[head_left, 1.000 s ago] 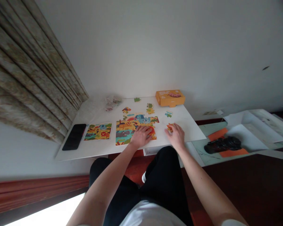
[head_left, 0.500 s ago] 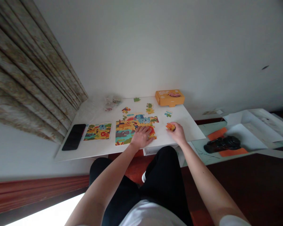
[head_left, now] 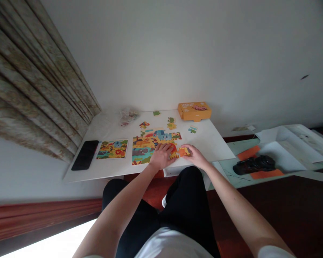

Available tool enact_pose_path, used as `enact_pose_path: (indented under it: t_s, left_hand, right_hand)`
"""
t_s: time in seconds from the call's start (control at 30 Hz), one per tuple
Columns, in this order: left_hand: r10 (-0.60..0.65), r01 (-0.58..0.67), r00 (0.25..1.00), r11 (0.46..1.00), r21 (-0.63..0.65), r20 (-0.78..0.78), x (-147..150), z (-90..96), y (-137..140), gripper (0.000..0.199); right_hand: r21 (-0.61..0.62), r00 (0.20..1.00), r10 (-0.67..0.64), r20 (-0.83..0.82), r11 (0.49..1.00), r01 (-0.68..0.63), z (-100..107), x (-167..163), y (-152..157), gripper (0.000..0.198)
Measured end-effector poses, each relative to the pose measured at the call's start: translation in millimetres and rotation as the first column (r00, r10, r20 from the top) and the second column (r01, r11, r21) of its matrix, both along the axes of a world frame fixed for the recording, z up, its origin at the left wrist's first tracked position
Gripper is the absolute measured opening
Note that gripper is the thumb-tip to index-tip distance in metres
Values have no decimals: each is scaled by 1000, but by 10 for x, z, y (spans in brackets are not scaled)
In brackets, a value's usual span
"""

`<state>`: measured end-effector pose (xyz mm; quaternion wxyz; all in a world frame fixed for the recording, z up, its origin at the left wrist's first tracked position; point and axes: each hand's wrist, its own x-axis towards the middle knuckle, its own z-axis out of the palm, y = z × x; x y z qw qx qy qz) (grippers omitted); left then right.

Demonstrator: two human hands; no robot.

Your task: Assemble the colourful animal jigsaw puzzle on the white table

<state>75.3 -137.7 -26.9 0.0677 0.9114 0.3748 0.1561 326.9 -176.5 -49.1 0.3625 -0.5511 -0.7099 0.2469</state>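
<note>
Two hands (head_left: 159,157) (head_left: 196,156): left palm-down on puzzle (head_left: 142,149), right pinching orange piece (head_left: 183,152).

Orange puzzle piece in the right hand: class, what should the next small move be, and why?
I'd probably slide the orange puzzle piece a little left and test its fit against the partly assembled puzzle: the right hand holds it close beside the puzzle's right edge, and the left hand lies on the puzzle near that side, which could help steady it.

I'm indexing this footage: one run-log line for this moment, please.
left hand: on puzzle | right hand: holding orange piece beside puzzle's right edge | back of table: yellow box
</note>
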Motion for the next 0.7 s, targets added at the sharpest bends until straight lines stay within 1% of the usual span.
enact_pose_path:
  t_s: [0.1, 0.23, 0.43, 0.5, 0.57, 0.63, 0.7]
  left_hand:
    - [-3, 3, 1000, 1000, -6, -5, -3, 9, -1, 52]
    - [-5, 5, 1000, 1000, -4, 3, -7, -7, 2, 51]
    - [-12, 12, 1000, 1000, 13, 9, -1, -31, 4, 52]
    - [-10, 9, 1000, 1000, 23, 20, 1, -37, 1, 51]
    - [-10, 9, 999, 999, 39, 36, -2, -45, -3, 51]
    - [-21, 17, 998, 998, 61, 60, -10, -54, -8, 52]
    - [-60, 53, 994, 995, 83, 87, -18, -61, -10, 50]
  right_hand:
    - [19, 998, 29, 51, 999, -30, 46, -41, 8, 45]
    - [24, 989, 104, 106, 994, -107, 105, -59, 41, 39]
    - [29, 958, 127, 257, 990, -139, 79, -48, 19, 25]
    - [50, 950, 109, 294, 990, -129, 63, -50, -23, 24]
    - [91, 951, 63, 303, 991, -94, 51, -67, -83, 25]
    - [152, 960, -2, 282, 988, -43, 35, -94, -153, 27]
    - [208, 967, -63, 248, 978, 11, 9, -126, -223, 26]
